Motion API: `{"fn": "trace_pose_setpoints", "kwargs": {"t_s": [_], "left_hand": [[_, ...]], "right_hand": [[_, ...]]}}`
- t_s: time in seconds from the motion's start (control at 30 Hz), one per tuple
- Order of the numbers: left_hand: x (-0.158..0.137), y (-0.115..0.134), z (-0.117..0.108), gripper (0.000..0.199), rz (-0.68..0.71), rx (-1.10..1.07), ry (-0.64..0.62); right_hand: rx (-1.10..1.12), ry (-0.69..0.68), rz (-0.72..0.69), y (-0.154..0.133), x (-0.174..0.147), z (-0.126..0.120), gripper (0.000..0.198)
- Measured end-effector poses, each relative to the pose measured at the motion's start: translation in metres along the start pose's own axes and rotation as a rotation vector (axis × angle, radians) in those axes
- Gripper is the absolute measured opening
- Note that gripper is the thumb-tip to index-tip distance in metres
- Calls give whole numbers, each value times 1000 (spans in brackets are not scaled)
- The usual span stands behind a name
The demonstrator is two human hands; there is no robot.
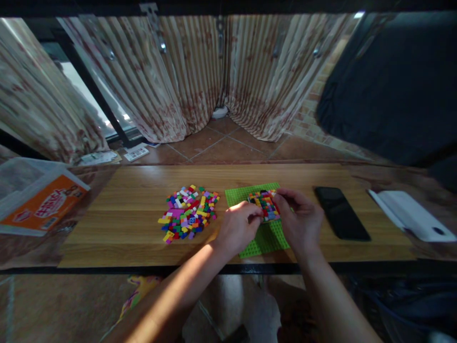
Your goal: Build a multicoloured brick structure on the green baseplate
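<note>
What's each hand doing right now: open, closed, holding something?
Left hand: curled at the brick build's left side; grip can't be told.
Right hand: curled at the build's right side; grip can't be told.

orange label (46,206) on clear plastic box (35,170): white characters (44,201), too blurred to read. print on white card (136,152): illegible.

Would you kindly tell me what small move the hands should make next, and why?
I would probably press gently along the edges of the brick build: the left hand and right hand flank it over the green baseplate, and whether every brick is seated is too small to tell.
</note>
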State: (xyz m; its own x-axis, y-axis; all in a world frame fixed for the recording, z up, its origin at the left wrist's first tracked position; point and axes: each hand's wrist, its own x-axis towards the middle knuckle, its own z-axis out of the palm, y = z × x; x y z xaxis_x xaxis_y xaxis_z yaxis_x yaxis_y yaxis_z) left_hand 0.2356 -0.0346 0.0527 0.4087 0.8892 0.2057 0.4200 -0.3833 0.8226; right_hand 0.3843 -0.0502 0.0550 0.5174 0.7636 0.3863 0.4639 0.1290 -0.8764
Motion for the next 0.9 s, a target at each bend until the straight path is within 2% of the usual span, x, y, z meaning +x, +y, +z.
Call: {"fn": "trace_pose_setpoints", "kwargs": {"t_s": [0.23,0.43,0.67,0.9], "left_hand": [[3,1,5,6,-7,90,-26],[6,1,8,3,-29,73,-3],[8,-1,10,8,-100,-78,29],[18,-11,16,18,-232,-265,29]], "right_hand": [[-19,-23,19,-3,-1,0,17],[7,-26,28,-1,-1,0,18],[95,-22,54,2,0,0,18],[215,-1,156,-9,1,2,15]]}}
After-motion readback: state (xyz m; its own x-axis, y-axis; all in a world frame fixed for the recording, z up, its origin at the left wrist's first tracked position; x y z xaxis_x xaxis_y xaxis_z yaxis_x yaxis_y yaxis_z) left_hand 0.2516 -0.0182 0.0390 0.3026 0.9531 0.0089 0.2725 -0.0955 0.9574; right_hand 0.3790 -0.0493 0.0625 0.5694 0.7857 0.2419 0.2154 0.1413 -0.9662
